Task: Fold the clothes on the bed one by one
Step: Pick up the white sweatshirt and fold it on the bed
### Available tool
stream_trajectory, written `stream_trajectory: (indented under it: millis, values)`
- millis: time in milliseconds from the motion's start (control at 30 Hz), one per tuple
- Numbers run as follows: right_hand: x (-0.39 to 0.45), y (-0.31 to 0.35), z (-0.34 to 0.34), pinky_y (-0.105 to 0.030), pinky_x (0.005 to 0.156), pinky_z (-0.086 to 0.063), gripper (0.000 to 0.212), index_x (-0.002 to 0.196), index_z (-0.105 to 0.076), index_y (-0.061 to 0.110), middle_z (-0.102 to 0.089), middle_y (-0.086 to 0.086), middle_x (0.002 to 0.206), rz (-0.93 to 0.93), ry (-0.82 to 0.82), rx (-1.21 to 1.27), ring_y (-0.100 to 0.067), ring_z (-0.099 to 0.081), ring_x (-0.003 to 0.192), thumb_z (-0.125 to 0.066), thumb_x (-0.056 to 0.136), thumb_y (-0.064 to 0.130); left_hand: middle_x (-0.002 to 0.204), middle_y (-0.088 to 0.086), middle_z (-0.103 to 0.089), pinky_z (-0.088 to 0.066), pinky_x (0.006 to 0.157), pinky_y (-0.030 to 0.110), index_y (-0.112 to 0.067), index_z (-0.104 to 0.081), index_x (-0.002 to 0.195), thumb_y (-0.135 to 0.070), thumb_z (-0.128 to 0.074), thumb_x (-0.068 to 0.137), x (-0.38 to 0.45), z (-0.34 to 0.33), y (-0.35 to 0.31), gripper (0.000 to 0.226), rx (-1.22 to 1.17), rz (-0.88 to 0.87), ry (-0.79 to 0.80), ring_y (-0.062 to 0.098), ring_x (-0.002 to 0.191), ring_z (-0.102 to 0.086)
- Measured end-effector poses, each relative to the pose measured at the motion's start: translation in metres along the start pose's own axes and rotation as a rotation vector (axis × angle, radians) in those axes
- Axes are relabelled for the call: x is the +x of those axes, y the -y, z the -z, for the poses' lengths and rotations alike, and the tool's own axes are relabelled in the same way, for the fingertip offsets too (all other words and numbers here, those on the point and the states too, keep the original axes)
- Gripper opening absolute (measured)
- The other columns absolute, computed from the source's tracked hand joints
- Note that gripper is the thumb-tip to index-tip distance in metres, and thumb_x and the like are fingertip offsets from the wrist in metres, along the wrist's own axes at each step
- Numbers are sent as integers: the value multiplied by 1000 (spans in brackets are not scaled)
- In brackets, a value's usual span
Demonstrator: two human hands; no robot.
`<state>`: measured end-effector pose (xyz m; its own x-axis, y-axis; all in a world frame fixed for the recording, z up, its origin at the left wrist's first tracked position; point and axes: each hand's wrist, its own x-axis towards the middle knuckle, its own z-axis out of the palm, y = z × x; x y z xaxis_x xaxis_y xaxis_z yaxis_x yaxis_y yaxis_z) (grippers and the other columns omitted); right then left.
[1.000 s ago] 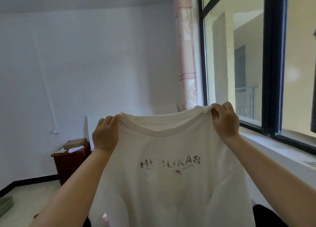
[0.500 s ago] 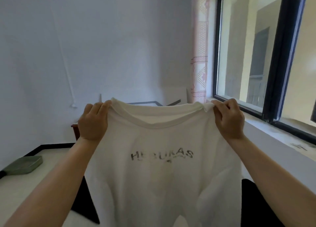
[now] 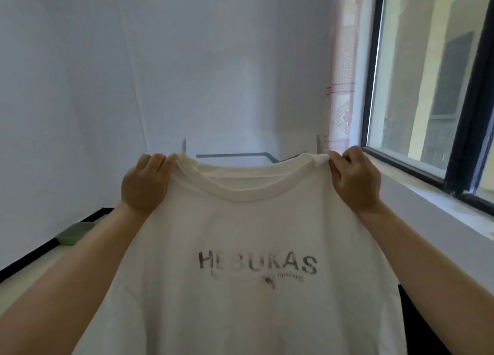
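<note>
Hanging straight down from both grips: white cotton T-shirt with grey printed lettering (image 3: pixel 256 248), long axis vertical, held up in the air between the 2 hands, equally near each. Left hand (image 3: pixel 145 185) pinching 1 shoulder seam, right hand (image 3: pixel 355 179) pinching the other, fingers curled tight. Hem, sleeves, bed cut off below.

The white T-shirt (image 3: pixel 240 248) I held up ran off the bottom edge of the frame, so its hem and sleeves were cut off. Its small print under the big lettering was too blurred to read. My fingertips were hidden behind its shoulders. A greenish object (image 3: pixel 76 233) at middle left was partly covered by my arm.
</note>
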<state>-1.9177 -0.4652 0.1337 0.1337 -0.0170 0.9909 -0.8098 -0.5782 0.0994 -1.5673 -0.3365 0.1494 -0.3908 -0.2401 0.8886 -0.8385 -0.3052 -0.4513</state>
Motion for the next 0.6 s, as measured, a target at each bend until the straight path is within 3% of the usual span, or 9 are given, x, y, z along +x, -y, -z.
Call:
stream_trajectory:
  millis: [100, 167, 267, 467, 567, 600]
  values:
    - [-42, 4, -33, -21, 35, -38, 5, 72, -70, 1, -52, -15, 57, -1, 126, -13, -27, -51, 41, -65, 72, 2, 62, 10, -62, -38, 31, 21, -4, -70, 81, 3, -63, 70, -35, -33, -13, 15, -82, -39, 86, 24, 50, -61]
    - [-73, 10, -55, -20, 34, -37, 1, 68, -69, 0, -51, -15, 55, -4, 193, -13, -27, -50, 39, -68, 69, 0, 60, 9, -61, -37, 31, 21, -4, -71, 80, -1, -51, 75, -68, -60, -25, 21, -128, -60, 170, 23, 50, -60]
    - [-125, 23, -95, -20, 34, -36, 15, 69, -69, 0, -52, -15, 55, -4, 315, -29, -28, -50, 39, -58, 77, 7, 61, 13, -61, -40, 33, 22, 0, -70, 80, -5, -46, 75, -124, -106, -40, 26, -264, -67, 329, 26, 50, -60]
    - [-213, 50, -179, -18, 32, -32, 21, 66, -68, -4, -51, -15, 53, -34, 552, -43, -25, -44, 34, -57, 80, 6, 57, 13, -59, -37, 29, 19, 1, -70, 75, -2, -46, 72, -228, -197, -58, 25, -451, -48, 549, 25, 46, -57]
    - [-245, 57, -212, -19, 33, -34, 4, 66, -67, -7, -51, -16, 54, -58, 692, -53, -25, -43, 33, -70, 68, -7, 57, 17, -57, -38, 29, 21, 5, -67, 69, 9, -56, 68, -258, -235, -59, 12, -512, 19, 684, 27, 44, -54]
    - [-255, 55, -220, -21, 33, -36, 8, 66, -66, -7, -51, -16, 54, -81, 741, -53, -26, -44, 33, -72, 63, -12, 59, 20, -56, -38, 30, 23, 8, -64, 67, 15, -61, 65, -265, -247, -57, 8, -554, 77, 751, 28, 41, -52]
